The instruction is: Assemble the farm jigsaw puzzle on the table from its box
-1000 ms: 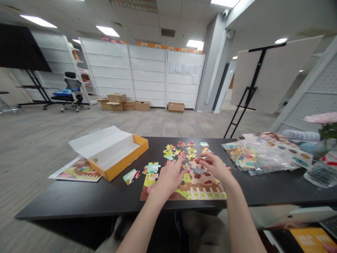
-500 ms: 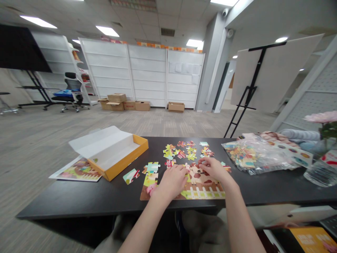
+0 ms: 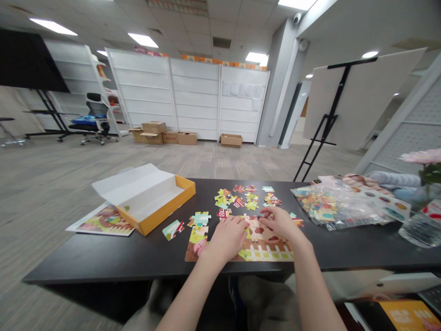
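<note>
A partly assembled jigsaw puzzle (image 3: 268,252) with a cow, a pig and a white fence lies at the near edge of the black table. My left hand (image 3: 228,235) rests flat over its middle, fingers stretched forward and covering some of the picture. At the cow's upper right, my right hand (image 3: 278,221) has its fingers bent down onto a brown-spotted puzzle piece (image 3: 261,221); its fingertips are partly hidden. Just beyond the left fingers sits a red-and-white barn piece (image 3: 224,213). More loose puzzle pieces (image 3: 251,200) lie farther back, and one piece (image 3: 173,229) is to the left.
An open yellow box (image 3: 165,210) with a white inside stands at the left, partly over a printed picture sheet (image 3: 103,221). On the right are a clear plastic bag (image 3: 339,207) of colourful pieces, a clear vase (image 3: 422,226) with a pink flower, and rolled yarn.
The dark gap by my right fingertips has narrowed, as the spotted piece there sits closer in. My left hand stays in place. The view has shifted slightly.
</note>
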Demonstrator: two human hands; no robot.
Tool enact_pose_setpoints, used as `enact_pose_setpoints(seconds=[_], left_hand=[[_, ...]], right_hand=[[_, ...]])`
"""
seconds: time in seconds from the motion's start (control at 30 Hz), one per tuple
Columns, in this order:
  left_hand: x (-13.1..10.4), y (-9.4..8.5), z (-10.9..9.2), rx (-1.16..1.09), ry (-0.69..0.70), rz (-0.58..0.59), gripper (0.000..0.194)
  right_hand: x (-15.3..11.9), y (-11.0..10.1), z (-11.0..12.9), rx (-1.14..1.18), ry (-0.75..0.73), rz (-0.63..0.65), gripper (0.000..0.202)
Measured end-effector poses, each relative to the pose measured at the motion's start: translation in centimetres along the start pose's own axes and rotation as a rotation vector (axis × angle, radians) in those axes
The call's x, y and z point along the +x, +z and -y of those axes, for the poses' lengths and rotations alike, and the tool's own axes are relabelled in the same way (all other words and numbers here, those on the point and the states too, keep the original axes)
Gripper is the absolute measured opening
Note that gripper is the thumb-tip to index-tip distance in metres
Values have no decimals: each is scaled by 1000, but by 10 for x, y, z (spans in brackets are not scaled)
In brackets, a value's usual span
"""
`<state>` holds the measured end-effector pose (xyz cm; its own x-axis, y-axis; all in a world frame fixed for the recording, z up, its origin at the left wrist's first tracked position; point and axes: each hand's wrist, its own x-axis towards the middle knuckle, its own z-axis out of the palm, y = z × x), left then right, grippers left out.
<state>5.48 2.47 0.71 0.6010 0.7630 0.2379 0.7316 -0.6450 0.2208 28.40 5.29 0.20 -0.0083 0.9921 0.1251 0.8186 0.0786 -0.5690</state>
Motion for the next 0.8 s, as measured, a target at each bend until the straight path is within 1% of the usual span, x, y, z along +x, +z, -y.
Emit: enact_pose_setpoints(seconds=[0.13, 0.23, 0.37, 0.43, 0.53, 0.57, 0.6, 0.7, 0.73, 0.8], left_hand=[[0, -1, 0, 5, 6, 10, 18], [-1, 1, 1, 4, 14, 10, 20], [-3, 3, 2, 2, 19, -5, 21], [-4, 2, 1, 12, 23, 6, 21], [-5, 0, -1, 27, 26, 14, 23], [-6, -1, -1, 30, 28, 11, 24], [-6, -1, -1, 32, 30, 7, 25], [-6, -2, -3, 32, 34, 4, 26], [-6, -3, -4, 28, 31, 5, 26], [-5, -4, -6, 16, 24, 8, 26]], right_hand=[[0, -1, 3, -37, -13, 33, 19], [-2, -2, 5, -51, -38, 22, 19], [-5, -6, 0, 59, -9, 35, 24], [-5, -9, -4, 106, 2, 0, 21], [-4, -13, -8, 83, -49, -122, 17], [-4, -12, -7, 72, -64, -123, 16], [-3, -11, -7, 67, -66, -94, 15], [-4, -6, -3, 58, -16, 59, 17], [-4, -5, -1, 49, -1, 84, 19], [-5, -7, 1, 45, -7, 78, 17]])
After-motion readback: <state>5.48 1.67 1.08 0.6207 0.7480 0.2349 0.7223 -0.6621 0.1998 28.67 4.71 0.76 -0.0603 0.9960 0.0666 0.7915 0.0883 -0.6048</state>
